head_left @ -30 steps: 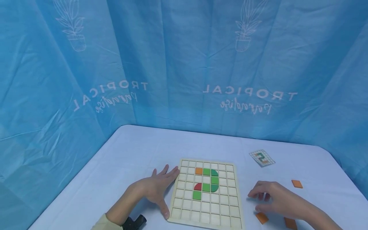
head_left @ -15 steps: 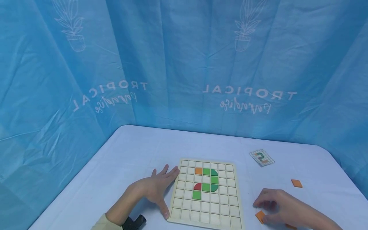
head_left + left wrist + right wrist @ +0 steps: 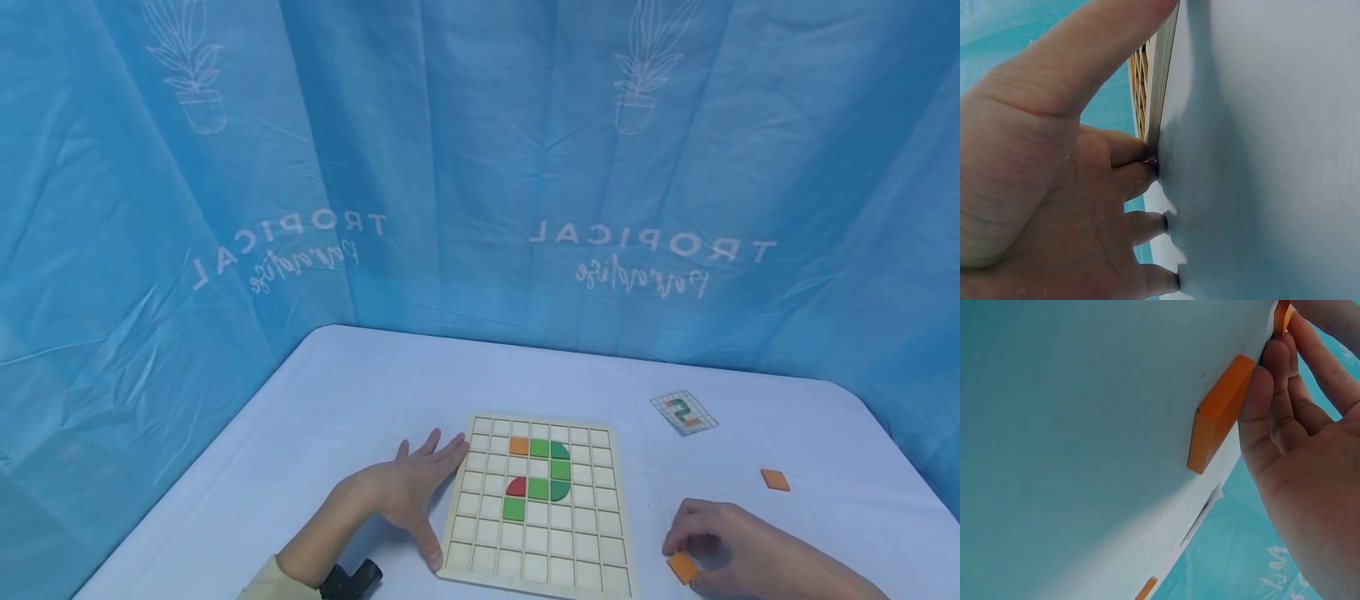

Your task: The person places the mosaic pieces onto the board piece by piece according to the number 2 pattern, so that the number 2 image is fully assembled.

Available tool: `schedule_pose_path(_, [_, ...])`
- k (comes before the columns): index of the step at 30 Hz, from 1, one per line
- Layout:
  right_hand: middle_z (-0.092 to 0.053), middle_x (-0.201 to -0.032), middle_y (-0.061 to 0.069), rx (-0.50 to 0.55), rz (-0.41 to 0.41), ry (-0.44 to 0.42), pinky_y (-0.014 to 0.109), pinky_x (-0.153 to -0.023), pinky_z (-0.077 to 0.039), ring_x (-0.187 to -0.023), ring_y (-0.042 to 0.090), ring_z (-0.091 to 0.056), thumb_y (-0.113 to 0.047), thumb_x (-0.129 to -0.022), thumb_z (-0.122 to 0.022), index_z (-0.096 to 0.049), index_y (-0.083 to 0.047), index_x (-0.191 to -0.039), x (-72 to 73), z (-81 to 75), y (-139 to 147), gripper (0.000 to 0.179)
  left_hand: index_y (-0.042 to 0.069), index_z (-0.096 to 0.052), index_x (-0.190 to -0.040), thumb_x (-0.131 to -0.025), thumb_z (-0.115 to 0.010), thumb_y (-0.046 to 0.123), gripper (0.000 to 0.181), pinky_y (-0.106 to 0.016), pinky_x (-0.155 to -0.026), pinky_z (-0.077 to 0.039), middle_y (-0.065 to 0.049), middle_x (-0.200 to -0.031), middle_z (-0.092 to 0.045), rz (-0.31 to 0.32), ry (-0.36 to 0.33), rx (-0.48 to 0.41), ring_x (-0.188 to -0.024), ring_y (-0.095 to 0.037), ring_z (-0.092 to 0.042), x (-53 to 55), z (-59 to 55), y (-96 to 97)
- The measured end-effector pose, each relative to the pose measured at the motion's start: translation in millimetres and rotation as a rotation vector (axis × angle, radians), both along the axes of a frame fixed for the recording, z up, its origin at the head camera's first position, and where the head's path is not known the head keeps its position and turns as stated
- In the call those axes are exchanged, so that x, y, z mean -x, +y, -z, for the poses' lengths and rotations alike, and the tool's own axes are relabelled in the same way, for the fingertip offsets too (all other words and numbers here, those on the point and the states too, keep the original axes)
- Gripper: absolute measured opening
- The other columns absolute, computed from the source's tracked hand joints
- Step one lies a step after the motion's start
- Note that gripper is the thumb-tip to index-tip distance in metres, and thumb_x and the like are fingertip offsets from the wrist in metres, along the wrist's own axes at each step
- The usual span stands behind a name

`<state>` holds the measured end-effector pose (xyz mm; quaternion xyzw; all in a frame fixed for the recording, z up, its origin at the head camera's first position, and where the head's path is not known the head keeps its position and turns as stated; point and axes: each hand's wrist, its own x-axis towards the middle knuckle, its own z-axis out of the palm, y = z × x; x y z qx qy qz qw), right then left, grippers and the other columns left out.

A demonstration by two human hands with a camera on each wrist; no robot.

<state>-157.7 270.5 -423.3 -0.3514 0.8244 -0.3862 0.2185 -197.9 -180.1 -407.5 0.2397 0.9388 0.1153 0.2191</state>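
In the head view, the right hand has its thumb and forefinger curled at the edges of an orange tile, the gap about as wide as the tile, which looks flat on the surface. Pinching opposite edges should leave the underside free. Left of this hand lies the grid board; the left hand, fingers spread and gripping nothing, touches its left edge.

The left wrist view shows fingertips down against the board's side; light, even pressure there would guard against sliding.

In the right wrist view, a second orange tile sits close by the other curled fingers, touching or not I cannot tell, so a straight lift seems safest.
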Motion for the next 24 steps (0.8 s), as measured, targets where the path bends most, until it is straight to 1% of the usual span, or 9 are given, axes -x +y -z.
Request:
schedule_pose_path(3, [-0.061,-0.098,-0.007,-0.007,0.003,0.010,0.024,-0.069,-0.048,-0.083,0.011,-0.058,-0.015,-0.081,-0.075,-0.071,-0.025,-0.103,-1.1,-0.3,-0.8,0.024,0.019,-0.013,-0.156,-0.041,-0.082,0.070,0.144,-0.066,-0.108,-0.002,0.000,-0.161,-0.007,-0.001,-0.001,0.000,-0.145,-0.031,0.004,0.2,0.6,0.0])
schedule_pose_path(7, [-0.060,-0.093,-0.009,-0.042,0.040,0.014,0.024,-0.064,-0.046,-0.078,0.010,-0.056,-0.018,-0.080,-0.076,-0.072,-0.027,-0.100,-1.8,-1.3,-3.1,0.022,0.019,-0.013,-0.156,-0.040,-0.082,0.071,0.144,-0.065,-0.108,-0.002,0.000,-0.161,-0.007,-0.005,-0.002,0.005,-0.145,-0.031,0.004,0.4,1.0,0.4])
schedule_pose_path(10, [-0.060,-0.090,-0.009,-0.030,0.044,0.014,0.024,-0.061,-0.045,-0.075,0.009,-0.055,-0.016,-0.081,-0.075,-0.072,-0.026,-0.098,-1.8,-1.2,-4.8,0.020,0.019,-0.013,-0.156,-0.040,-0.082,0.071,0.145,-0.065,-0.108,-0.002,0.001,-0.161,-0.008,-0.008,-0.002,0.007,-0.145,-0.031,0.003,0.4,0.8,0.8])
schedule_pose_path(15, [-0.059,-0.090,-0.012,0.016,-0.009,0.112,0.022,-0.061,-0.046,-0.074,0.005,-0.055,-0.011,-0.083,-0.073,-0.072,-0.025,-0.099,-2.8,2.0,-5.2,0.021,0.018,-0.013,-0.156,-0.040,-0.082,0.071,0.145,-0.065,-0.108,-0.002,0.000,-0.161,-0.007,-0.003,-0.006,0.006,-0.145,-0.031,0.003,-0.2,-0.1,1.3])
schedule_pose_path(17, [-0.059,-0.090,-0.013,0.018,-0.010,0.144,0.021,-0.061,-0.046,-0.074,0.003,-0.054,-0.010,-0.083,-0.073,-0.073,-0.025,-0.099,-2.8,2.9,-5.3,0.022,0.018,-0.012,-0.156,-0.041,-0.082,0.071,0.145,-0.065,-0.108,-0.002,0.000,-0.161,-0.007,-0.001,-0.007,0.007,-0.145,-0.031,0.003,-0.5,-0.4,1.2])
schedule_pose_path(24, [-0.062,-0.092,-0.012,0.025,0.008,0.092,0.025,-0.065,-0.050,-0.078,0.005,-0.058,-0.004,-0.084,-0.070,-0.074,-0.023,-0.100,-3.4,1.2,-5.9,0.025,0.018,-0.012,-0.156,-0.042,-0.082,0.070,0.144,-0.065,-0.108,-0.002,0.000,-0.161,-0.006,0.006,-0.001,0.004,-0.145,-0.031,0.003,-0.8,-1.9,0.1])
